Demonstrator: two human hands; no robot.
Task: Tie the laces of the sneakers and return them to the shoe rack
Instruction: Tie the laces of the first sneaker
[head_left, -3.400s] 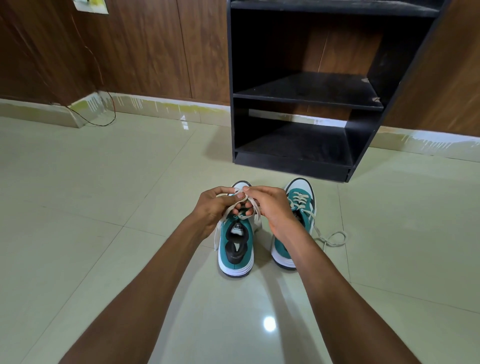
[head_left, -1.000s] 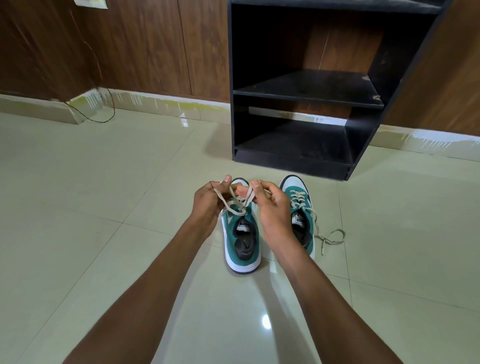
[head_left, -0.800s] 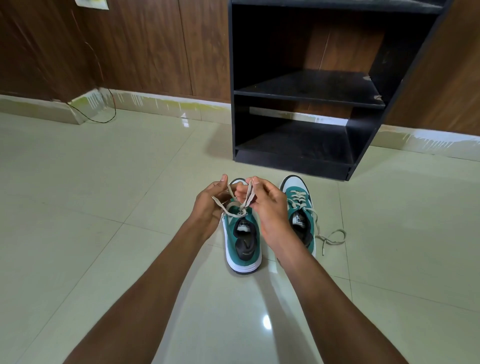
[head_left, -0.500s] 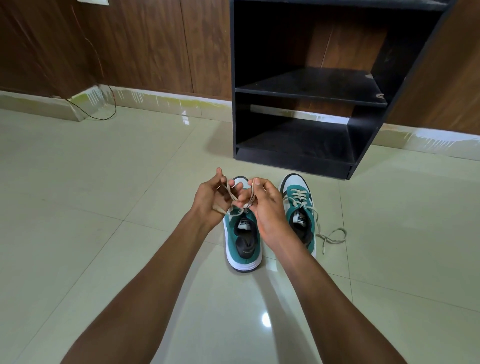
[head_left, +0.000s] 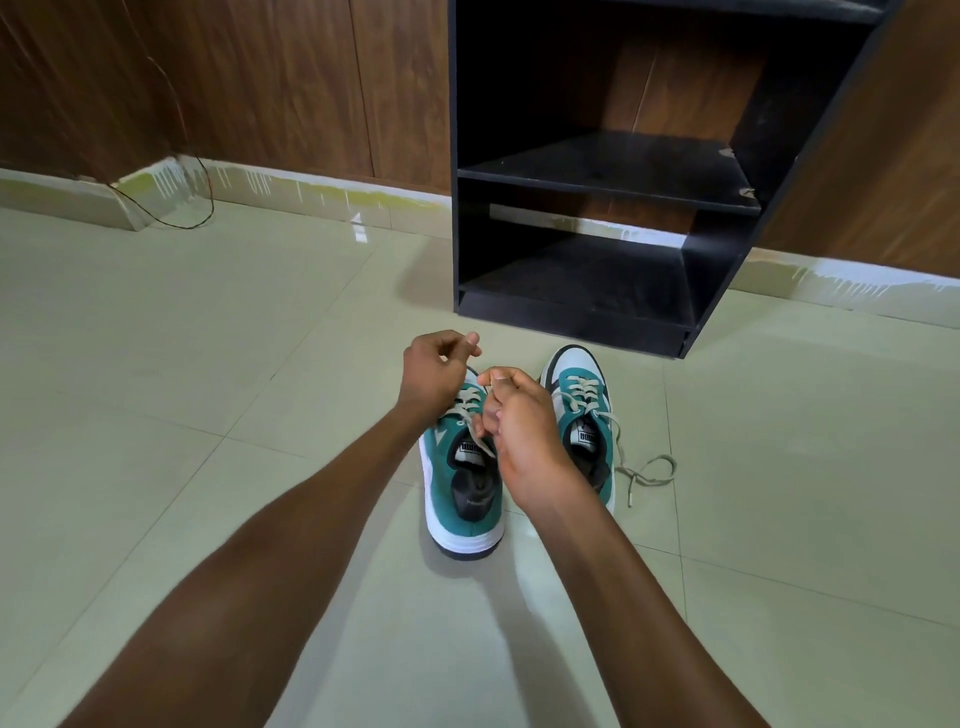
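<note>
Setting: a room in a home, probably an entry or hallway area. Evidence: the floor is laid with large glossy pale tiles that reflect ceiling light. The wall is faced with dark wood panelling above a pale skirting board marked with paint drips. A black open shoe rack with bare shelves stands on the floor against the wall. A thin loose wire hangs down into the corner. A pair of green-and-white sneakers stands before the rack.
</note>
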